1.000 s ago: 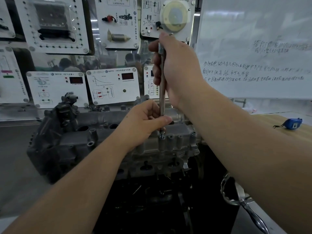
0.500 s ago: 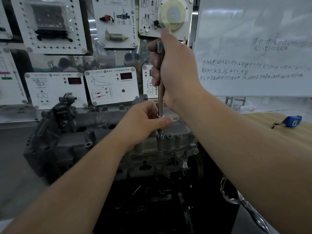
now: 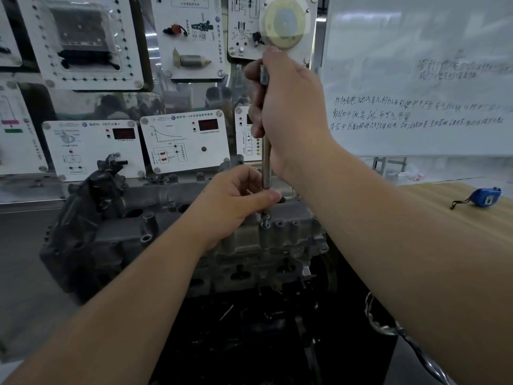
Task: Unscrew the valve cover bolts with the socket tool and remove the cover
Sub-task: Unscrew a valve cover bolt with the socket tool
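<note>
Grey cast-metal valve cover (image 3: 280, 240) sits centre, near. Left hand (image 3: 236, 201) pinches the lower end of the slim, upright steel socket tool (image 3: 266, 165), just above a silver bolt (image 3: 265, 218). Farther up, right hand (image 3: 288, 112) clenches the tool's top.

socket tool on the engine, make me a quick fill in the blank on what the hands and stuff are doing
1. The right hand grips the upper end of the socket tool, which stands nearly ____.
2. The left hand pinches the tool's ____ end, just above the bolt in the valve cover.
3. On the wooden table lies a ____ tape measure.

Missing words: upright; lower; blue
</note>
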A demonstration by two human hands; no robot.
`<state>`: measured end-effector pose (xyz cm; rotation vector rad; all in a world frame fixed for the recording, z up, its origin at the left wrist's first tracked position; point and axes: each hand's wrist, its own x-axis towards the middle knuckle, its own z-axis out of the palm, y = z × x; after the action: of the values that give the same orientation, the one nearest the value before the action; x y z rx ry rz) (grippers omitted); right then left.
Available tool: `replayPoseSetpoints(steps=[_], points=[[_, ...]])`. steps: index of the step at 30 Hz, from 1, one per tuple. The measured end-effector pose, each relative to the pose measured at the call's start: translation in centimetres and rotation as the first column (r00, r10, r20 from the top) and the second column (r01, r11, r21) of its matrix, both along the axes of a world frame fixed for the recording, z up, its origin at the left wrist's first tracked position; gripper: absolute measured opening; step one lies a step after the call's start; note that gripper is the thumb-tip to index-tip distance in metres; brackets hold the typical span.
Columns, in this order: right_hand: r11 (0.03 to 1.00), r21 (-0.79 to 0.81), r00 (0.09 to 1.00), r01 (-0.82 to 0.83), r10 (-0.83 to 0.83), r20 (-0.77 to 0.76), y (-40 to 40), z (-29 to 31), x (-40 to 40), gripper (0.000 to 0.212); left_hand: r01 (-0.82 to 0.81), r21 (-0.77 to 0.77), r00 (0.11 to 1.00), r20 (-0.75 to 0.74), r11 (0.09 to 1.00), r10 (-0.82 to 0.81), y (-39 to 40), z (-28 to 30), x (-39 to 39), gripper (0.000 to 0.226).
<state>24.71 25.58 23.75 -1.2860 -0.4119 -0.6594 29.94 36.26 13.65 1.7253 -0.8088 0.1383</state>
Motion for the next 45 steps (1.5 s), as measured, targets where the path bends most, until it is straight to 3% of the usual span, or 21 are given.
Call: replayPoseSetpoints(steps=[5,9,14,17,21,24,27,30,36,39,43,45], points=[[0.998,0.049,0.999,-0.048,0.046,0.023,0.4,-0.2,-0.1,0.029,0.104,0.018,0.992,-0.071,0.994,-0.102,0.9,-0.3,0.4,0.016],[1.000,0.020,0.997,-0.017,0.016,0.079,0.2,-0.6,0.1,0.030,0.082,0.025,0.996,-0.026,0.996,-0.082,0.7,-0.4,0.4,0.011],[0.996,0.035,0.997,0.078,-0.078,0.017,-0.1,-0.2,0.2,0.034,-0.025,0.013,0.999,0.032,1.000,0.025,-0.2,-0.5,0.8,0.030],[0.995,0.059,0.996,0.076,-0.073,-0.041,0.2,0.0,0.2,0.034,0.006,0.032,1.000,0.015,0.999,-0.007,0.1,-0.4,0.7,0.032],[1.000,-0.001,1.000,-0.007,0.007,0.016,0.2,-0.4,0.3,0.033,0.102,0.051,0.994,-0.038,0.993,-0.100,1.0,-0.5,0.5,0.015],[1.000,-0.001,0.998,0.001,-0.001,0.059,0.2,-0.6,0.4,0.031,0.078,0.028,0.997,-0.011,0.997,-0.078,0.7,-0.4,0.3,0.009],[0.995,-0.007,0.993,0.105,-0.104,0.061,-0.1,-0.5,0.5,0.034,-0.015,0.007,0.999,0.038,1.000,0.014,0.0,-0.4,0.1,0.023],[0.996,0.028,0.997,0.079,-0.078,-0.026,-0.1,0.0,0.5,0.036,-0.075,0.040,0.995,0.069,0.996,0.072,-0.3,-0.5,0.4,0.034],[0.997,0.013,0.997,-0.073,0.073,0.008,0.2,-0.2,0.6,0.034,0.063,0.061,0.998,-0.003,0.996,-0.063,0.8,-0.6,0.3,0.019],[1.000,0.020,1.000,-0.004,0.004,0.022,-0.1,-0.2,0.7,0.028,0.023,0.052,1.000,0.018,0.998,-0.024,0.4,-0.6,0.2,0.013],[0.999,0.032,1.000,0.011,-0.011,-0.021,-0.1,0.2,0.6,0.033,-0.117,0.050,0.989,0.099,0.992,0.112,-0.4,-0.5,0.0,0.034],[1.000,0.012,0.998,-0.001,0.002,-0.061,0.2,0.3,0.4,0.034,-0.097,0.053,0.993,0.075,0.994,0.093,-0.3,-0.5,0.1,0.039]])
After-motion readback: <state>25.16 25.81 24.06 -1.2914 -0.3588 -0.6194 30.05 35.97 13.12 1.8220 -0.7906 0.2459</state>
